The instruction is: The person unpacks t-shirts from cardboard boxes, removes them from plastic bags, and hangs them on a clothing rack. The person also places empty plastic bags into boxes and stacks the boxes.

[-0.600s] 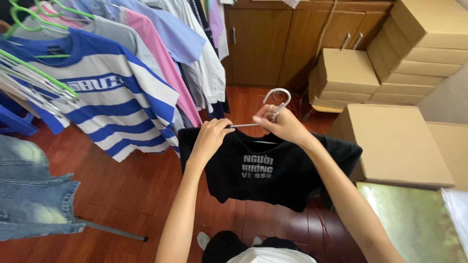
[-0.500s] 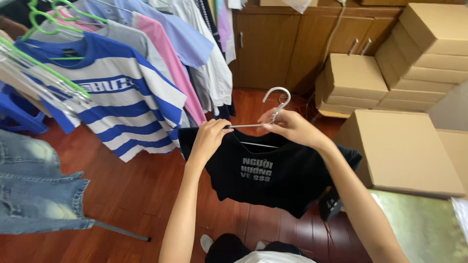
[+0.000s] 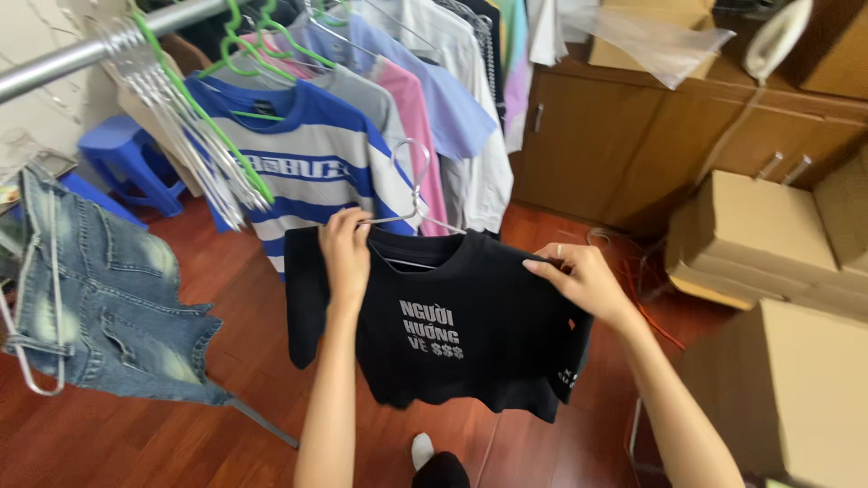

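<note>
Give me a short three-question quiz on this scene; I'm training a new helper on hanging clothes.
1. True or false: the black T-shirt is already on a wire hanger.
2. Which hand grips the shirt's shoulder, away from the hanger? A) left hand B) right hand C) neither
3. Fill in: the striped shirt on the rail hangs from a ____ hanger.

Key
1. True: the hanger sits inside the collar, its hook above.
2. B: the right hand pinches the shoulder, while the left hand holds the collar by the hanger.
3. Green.
</note>
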